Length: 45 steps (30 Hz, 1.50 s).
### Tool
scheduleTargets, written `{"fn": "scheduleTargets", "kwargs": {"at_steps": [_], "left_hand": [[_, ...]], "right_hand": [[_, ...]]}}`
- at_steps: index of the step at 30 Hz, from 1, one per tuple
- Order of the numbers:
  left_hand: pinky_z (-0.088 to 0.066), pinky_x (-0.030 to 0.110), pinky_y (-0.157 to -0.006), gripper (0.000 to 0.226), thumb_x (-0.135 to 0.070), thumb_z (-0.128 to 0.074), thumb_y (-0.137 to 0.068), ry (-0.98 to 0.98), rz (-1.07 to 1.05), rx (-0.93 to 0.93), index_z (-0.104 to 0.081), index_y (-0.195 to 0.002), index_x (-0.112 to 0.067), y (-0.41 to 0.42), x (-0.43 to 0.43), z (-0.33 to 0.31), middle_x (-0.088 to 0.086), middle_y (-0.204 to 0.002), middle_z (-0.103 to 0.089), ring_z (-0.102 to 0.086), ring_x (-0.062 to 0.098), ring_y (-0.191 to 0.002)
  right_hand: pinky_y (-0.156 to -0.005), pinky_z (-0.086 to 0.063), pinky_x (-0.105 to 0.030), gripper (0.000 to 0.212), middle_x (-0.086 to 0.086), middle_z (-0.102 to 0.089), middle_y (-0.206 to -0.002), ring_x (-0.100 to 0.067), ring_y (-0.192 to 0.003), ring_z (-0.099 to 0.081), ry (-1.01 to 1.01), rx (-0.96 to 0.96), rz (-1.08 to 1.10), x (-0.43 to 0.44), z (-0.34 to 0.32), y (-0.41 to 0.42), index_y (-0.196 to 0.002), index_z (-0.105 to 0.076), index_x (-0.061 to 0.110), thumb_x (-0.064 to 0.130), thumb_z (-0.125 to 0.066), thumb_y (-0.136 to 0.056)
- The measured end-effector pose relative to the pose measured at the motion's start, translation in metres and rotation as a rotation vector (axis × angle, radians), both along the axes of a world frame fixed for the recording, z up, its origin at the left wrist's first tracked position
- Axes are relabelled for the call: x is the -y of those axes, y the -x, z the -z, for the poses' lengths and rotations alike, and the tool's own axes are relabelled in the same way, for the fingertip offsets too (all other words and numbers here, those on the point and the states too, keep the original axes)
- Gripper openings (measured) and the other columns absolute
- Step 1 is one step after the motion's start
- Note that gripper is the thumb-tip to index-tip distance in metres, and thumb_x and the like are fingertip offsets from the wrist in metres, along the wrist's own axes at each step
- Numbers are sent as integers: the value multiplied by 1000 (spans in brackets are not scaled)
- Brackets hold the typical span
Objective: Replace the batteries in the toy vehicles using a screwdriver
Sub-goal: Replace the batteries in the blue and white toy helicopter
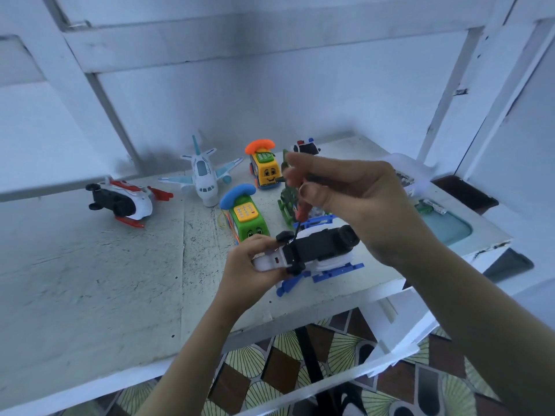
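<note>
Left grip (249, 265) clasps upturned blue-and-white helicopter (321, 244) just above desk (90, 280) edge. Right grip (354, 199), directly above, pinches screwdriver (300, 212), tip down at helicopter's black underside beside a wheel.

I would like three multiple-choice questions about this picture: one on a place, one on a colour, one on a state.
1. Where does the red-and-white helicopter lie?
A. left of the white airplane
B. inside a box
C. on the floor

2. What colour is the handset on the green phone bus?
A. orange
B. blue
C. black

3. How does the left hand hold the blue-and-white helicopter?
A. upright
B. underside up
C. nose down

Answers: 1 A, the airplane stands to its right; 2 B, the handset is blue; 3 B, its black underside faces up.
</note>
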State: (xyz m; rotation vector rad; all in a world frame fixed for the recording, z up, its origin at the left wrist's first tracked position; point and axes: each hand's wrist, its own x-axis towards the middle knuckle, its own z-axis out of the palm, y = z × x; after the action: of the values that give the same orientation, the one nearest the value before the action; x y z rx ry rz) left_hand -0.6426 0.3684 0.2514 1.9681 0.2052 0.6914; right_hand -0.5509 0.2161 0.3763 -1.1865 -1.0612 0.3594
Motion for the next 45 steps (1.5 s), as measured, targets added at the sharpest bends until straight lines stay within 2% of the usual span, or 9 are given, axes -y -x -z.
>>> {"fn": "scheduleTargets", "kwargs": {"at_steps": [4,8,15,20,24,28,34,42,45], "left_hand": [[-42,10,-67,41,-9,-89,-60,-1,-1,1,-72,-92,-28,1,1,-1,-8,-83,-66,-58,2,-78],[-43,12,-65,42,-10,-90,-61,5,2,-7,-71,-91,-34,1,0,-1,-10,-81,-65,-58,3,-76],[-43,11,-65,44,-10,-89,-61,-8,-1,-11,-70,-92,-34,1,0,-2,-12,-82,-66,-58,2,-77],[-44,11,-66,40,-20,-88,-60,9,6,-3,-70,-92,-34,2,2,-2,-12,-87,-66,-59,1,-78],[-46,13,-66,40,-26,-91,-57,17,0,19,-70,-91,-35,4,2,0,-9,-90,-67,-60,2,-79],[-46,13,-67,42,-15,-91,-58,3,-3,10,-70,-90,-33,4,2,0,-8,-85,-67,-60,1,-79],[-46,13,-65,43,-12,-89,-60,3,-7,3,-69,-89,-36,4,3,0,-12,-83,-67,-59,1,-77],[-46,15,-66,42,-13,-90,-60,9,-10,-11,-69,-89,-36,1,2,0,-11,-87,-66,-59,4,-78],[-45,15,-66,40,-30,-91,-56,-4,-9,3,-70,-89,-37,0,1,0,-12,-86,-66,-59,4,-77]], "right_hand": [[-69,-52,-16,29,-7,-57,-81,-7,-71,-57,31,164,255,-2,6,0,-103,-73,20,11,-76,-76],[-92,-32,-1,35,-6,-60,-121,13,-107,-47,160,610,503,-2,8,-4,-126,-62,10,21,-55,-93],[-87,-54,-34,31,-8,-72,-86,-23,-71,-69,65,313,273,0,-1,-3,-115,-68,15,3,-64,-87],[-73,-46,-14,22,-5,-64,-83,-7,-79,-58,92,594,647,-6,11,-9,-99,-73,13,30,-68,-85],[-94,-49,-33,33,-14,-69,-107,-20,-106,-63,131,332,475,-8,18,-19,-124,-63,10,18,-44,-98],[-85,-45,-64,30,-22,-67,-81,-47,-72,-62,-18,119,179,-4,10,-14,-118,-65,11,0,-55,-92],[-79,-39,-6,20,-8,-65,-87,8,-85,-55,35,608,574,-3,16,-12,-101,-72,8,21,-61,-91],[-77,-57,-42,32,-21,-67,-97,-37,-76,-62,-40,160,83,-1,5,-3,-123,-58,5,-5,-46,-95],[-69,-57,-32,23,-18,-63,-90,-27,-68,-65,-12,227,160,0,5,-5,-111,-66,11,2,-60,-90]]}}
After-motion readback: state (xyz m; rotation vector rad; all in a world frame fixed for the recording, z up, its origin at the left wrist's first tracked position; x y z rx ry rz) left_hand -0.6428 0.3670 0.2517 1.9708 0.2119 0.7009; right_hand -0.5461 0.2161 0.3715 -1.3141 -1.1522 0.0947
